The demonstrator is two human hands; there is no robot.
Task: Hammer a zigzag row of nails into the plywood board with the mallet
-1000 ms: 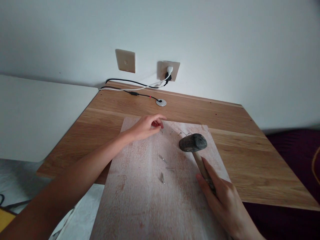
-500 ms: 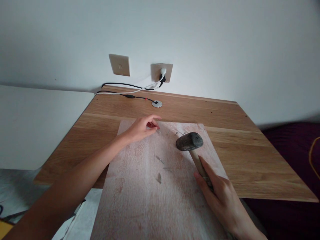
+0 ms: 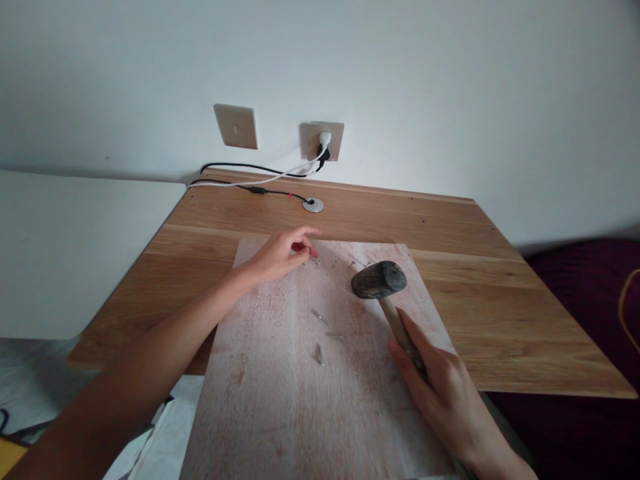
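Observation:
A pale reddish wooden board [image 3: 280, 393] lies on a wooden desk [image 3: 450, 267] in front of me. My right hand [image 3: 445, 393] is wrapped round the wooden handle of a hammer [image 3: 379, 280], whose dark head rests near the board's far right. My left hand [image 3: 283, 253] reaches to the board's far edge, fingertips pinched on a small nail [image 3: 314, 261] there. Several loose nails [image 3: 320, 333] lie on the middle of the board, and a few more [image 3: 353, 265] near the far edge.
Black and white cables [image 3: 250, 180] run along the desk's back edge to a wall socket [image 3: 321, 141]. A round cable grommet [image 3: 313, 205] sits in the desk. A white surface [image 3: 75, 247] adjoins on the left. Dark purple fabric [image 3: 590, 333] lies to the right.
The view has shifted slightly. Both hands and the hammer stay in nearly the same places on the board.

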